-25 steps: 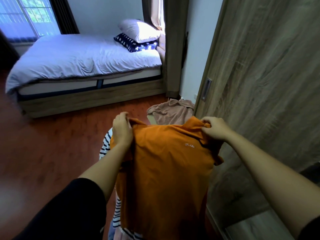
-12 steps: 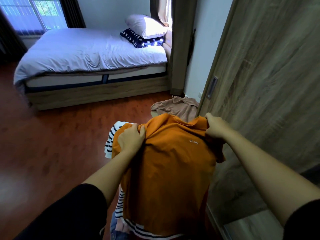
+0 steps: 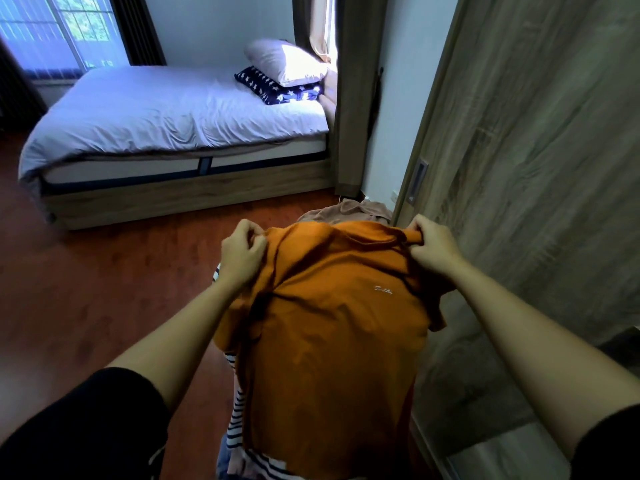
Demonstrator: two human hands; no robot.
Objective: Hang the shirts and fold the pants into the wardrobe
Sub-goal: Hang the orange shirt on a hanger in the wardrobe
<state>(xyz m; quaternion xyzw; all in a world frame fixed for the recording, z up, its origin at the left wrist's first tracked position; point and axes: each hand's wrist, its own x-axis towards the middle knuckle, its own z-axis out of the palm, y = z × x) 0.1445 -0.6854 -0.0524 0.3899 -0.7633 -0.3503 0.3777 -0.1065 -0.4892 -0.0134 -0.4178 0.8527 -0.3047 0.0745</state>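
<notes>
Now that the left grip has slid back out to the shoulder, it and the right grip both pinch the orange shirt, held up spread beside the wardrobe door (no hanger visible); it looks ready for hanging.

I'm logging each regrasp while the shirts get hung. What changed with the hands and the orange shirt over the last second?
The left hand shifted inward along the orange shirt, then back out to its shoulder edge, which it now pinches, spreading the top wider. The right hand kept its grip on the other shoulder; the striped garment beneath stayed put.
</notes>
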